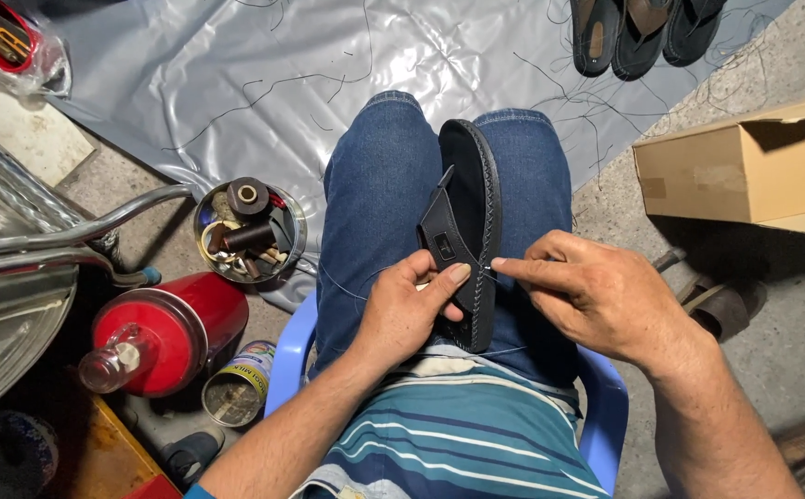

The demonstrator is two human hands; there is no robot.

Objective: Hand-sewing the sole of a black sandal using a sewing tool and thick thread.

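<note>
We've got a black sandal (470, 222) on edge across our lap, stitched rim facing right, matte strap on the left. Left hand (402, 310) clamps its near end; right hand (597, 296) pinches a thin thread (356, 294) at the rim. Tin (249, 231) of spools sits left, cardboard box (744, 166) far right.

Floor: grey plastic sheet (236, 65) is lying spread over rough concrete floor (791, 342).
Seat: blue plastic chair (606, 416) is standing here.
Light: glaring off the sheet.
</note>
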